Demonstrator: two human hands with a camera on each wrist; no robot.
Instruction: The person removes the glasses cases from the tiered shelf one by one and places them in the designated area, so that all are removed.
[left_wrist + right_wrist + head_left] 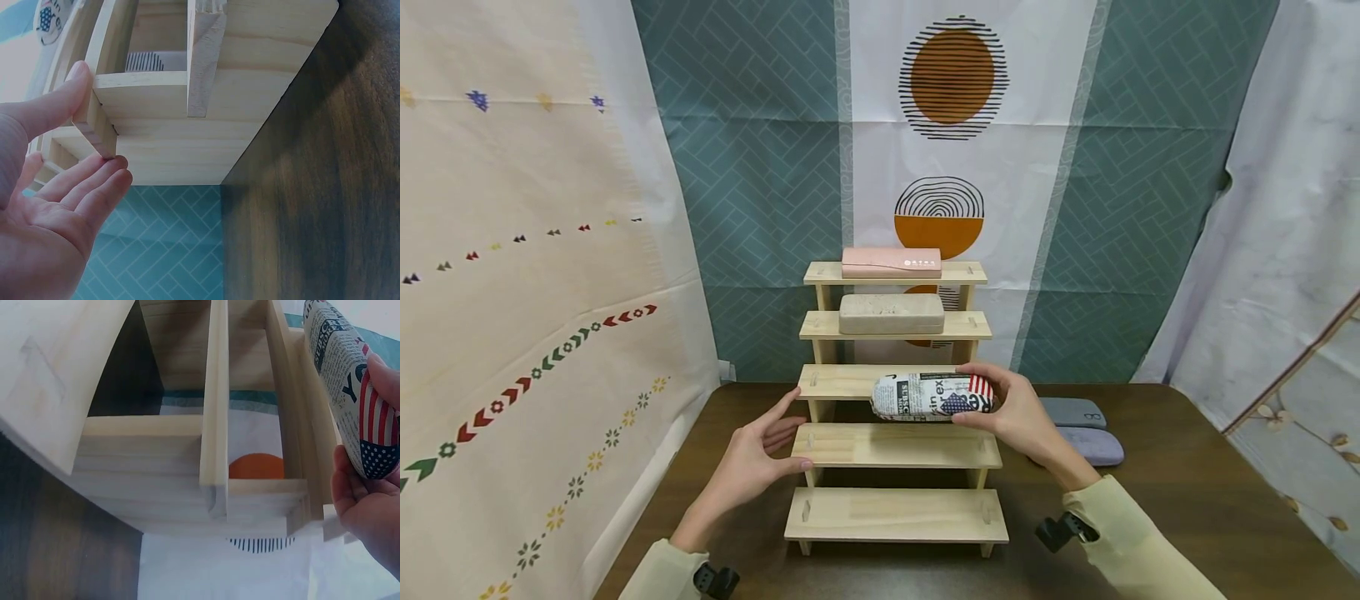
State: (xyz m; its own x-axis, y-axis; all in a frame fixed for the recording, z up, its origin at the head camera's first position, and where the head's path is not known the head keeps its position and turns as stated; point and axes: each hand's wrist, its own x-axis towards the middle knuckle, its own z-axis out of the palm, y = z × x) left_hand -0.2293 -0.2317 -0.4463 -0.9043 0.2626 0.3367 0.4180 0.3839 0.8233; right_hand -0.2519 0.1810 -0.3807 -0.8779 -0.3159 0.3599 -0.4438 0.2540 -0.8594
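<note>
A newsprint-patterned glasses case [932, 397] with a flag motif is in my right hand [1011, 412], gripped at its right end between thumb and fingers. It lies sideways in front of the third step of a pale wooden tiered rack [895, 510]. In the right wrist view the case [350, 387] is seen at a slant above the steps. My left hand [756, 454] is at the rack's left side, its fingers mostly straight. The left wrist view shows its thumb [56, 103] touching the end of one board, with other fingertips near that board's lower corner.
On the rack's top step lies a pink glasses case [891, 263], with a cream glasses case [891, 314] one step below. Grey [1073, 412] and lavender [1092, 446] cases lie on the brown table [1150, 517] at the right. Patterned cloths [760, 183] hang behind.
</note>
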